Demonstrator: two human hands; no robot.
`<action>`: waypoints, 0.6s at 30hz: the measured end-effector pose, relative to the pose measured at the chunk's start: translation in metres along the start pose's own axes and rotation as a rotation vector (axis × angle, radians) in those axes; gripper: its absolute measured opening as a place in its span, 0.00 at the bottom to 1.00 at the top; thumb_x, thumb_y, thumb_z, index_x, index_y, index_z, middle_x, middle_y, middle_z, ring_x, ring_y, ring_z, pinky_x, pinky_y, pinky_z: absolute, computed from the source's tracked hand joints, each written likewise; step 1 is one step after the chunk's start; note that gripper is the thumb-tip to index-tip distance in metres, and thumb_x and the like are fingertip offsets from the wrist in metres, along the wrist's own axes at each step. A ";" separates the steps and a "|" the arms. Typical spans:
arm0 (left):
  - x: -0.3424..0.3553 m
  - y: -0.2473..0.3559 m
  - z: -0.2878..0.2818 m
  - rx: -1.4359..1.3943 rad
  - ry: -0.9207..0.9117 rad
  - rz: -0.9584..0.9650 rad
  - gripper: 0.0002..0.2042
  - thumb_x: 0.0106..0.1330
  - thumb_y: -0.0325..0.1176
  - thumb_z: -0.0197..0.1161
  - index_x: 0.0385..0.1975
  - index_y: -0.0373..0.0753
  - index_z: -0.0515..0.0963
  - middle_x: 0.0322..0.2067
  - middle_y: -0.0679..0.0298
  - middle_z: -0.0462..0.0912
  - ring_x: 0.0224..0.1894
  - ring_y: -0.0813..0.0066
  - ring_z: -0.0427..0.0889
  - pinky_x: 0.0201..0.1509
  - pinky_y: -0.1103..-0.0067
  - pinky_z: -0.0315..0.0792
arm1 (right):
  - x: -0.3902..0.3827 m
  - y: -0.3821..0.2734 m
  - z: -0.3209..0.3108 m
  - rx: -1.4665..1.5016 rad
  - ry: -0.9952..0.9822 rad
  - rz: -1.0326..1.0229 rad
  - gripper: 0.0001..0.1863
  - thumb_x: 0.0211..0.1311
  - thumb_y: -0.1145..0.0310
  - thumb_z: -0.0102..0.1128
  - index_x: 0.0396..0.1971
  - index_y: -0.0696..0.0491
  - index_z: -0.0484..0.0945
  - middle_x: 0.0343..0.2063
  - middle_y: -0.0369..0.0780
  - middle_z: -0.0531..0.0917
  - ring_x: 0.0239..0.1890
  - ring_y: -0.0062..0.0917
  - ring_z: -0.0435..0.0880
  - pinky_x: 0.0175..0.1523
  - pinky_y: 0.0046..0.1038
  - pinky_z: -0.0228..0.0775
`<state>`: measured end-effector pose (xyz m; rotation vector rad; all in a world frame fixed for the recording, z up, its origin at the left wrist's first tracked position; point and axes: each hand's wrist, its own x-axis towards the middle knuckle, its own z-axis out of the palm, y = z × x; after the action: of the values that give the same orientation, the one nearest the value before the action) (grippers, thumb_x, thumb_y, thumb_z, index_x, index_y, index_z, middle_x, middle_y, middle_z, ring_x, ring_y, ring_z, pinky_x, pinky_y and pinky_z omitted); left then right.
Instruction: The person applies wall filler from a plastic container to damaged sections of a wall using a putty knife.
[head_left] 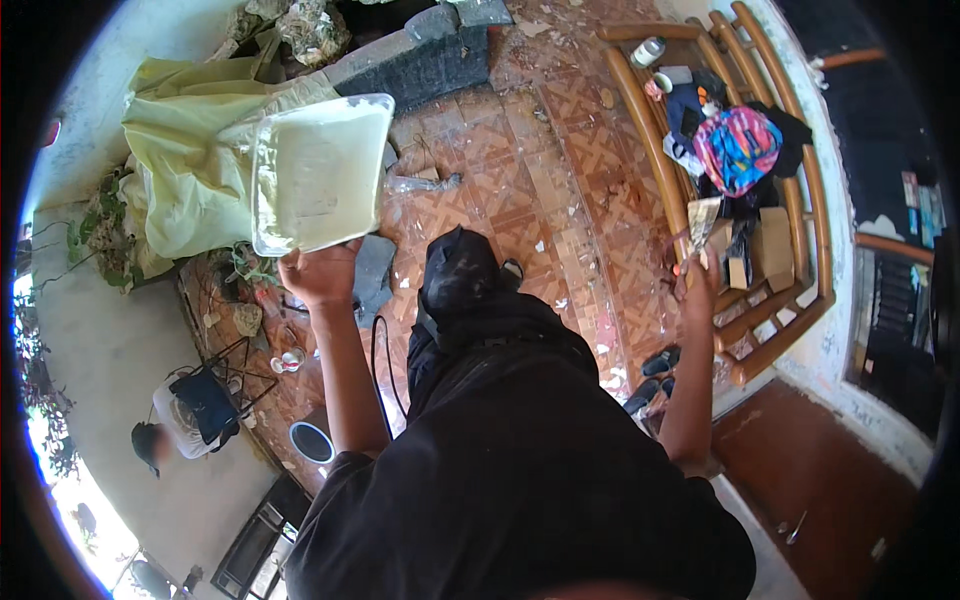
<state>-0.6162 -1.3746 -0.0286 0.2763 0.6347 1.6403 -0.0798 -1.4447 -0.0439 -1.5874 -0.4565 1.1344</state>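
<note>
My left hand (322,272) is closed on the near edge of a shallow whitish plastic tray (325,175), with the fingers partly hidden beneath it. A thin pale coating lies over the tray's inside. Off to the right, my right hand (697,275) grips a flat hand tool with a wide, tan, smeared end (703,218). Whether that end is a scraper blade or a brush, I cannot tell. The tool and tray are far apart, and the tool's wide end points away from me.
A pale yellow sheet (190,170) drapes behind the tray. Beyond stands a grey stone ledge (425,65). A wooden bench (660,120) carries a colourful backpack (738,150) and cardboard. Debris dots the tiled floor (510,150). A bucket (312,442) and a seated person (175,425) are at left.
</note>
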 end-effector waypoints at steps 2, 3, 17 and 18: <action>0.045 0.000 0.007 -0.009 0.031 0.033 0.41 0.48 0.52 0.58 0.65 0.43 0.59 0.65 0.56 0.58 0.65 0.52 0.60 0.63 0.46 0.53 | 0.038 -0.043 0.038 -0.085 -0.015 -0.076 0.22 0.62 0.73 0.49 0.57 0.53 0.65 0.22 0.30 0.69 0.12 0.11 0.60 0.15 0.15 0.50; 0.065 0.001 0.010 -0.019 0.047 0.064 0.40 0.48 0.52 0.58 0.65 0.44 0.59 0.66 0.56 0.58 0.65 0.51 0.61 0.63 0.45 0.52 | 0.055 -0.056 0.053 -0.161 -0.023 -0.162 0.23 0.61 0.73 0.49 0.58 0.53 0.65 0.23 0.30 0.70 0.13 0.11 0.61 0.15 0.15 0.50; 0.413 -0.086 0.123 0.038 -0.211 -0.114 0.38 0.53 0.51 0.55 0.66 0.46 0.58 0.64 0.56 0.61 0.64 0.49 0.61 0.59 0.44 0.58 | 0.276 -0.056 0.129 -0.628 -0.106 -0.234 0.21 0.60 0.68 0.53 0.53 0.58 0.72 0.25 0.32 0.73 0.26 0.15 0.69 0.31 0.21 0.63; 0.437 -0.098 0.137 0.070 -0.241 -0.161 0.37 0.54 0.50 0.54 0.66 0.46 0.58 0.64 0.56 0.62 0.64 0.49 0.62 0.59 0.45 0.59 | 0.287 -0.065 0.135 -0.627 -0.075 -0.154 0.22 0.61 0.67 0.54 0.54 0.58 0.71 0.25 0.31 0.73 0.27 0.13 0.69 0.32 0.20 0.63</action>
<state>-0.5415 -0.9127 -0.0471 0.4548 0.5175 1.4064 -0.0416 -1.1290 -0.1041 -2.0007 -1.0421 0.9836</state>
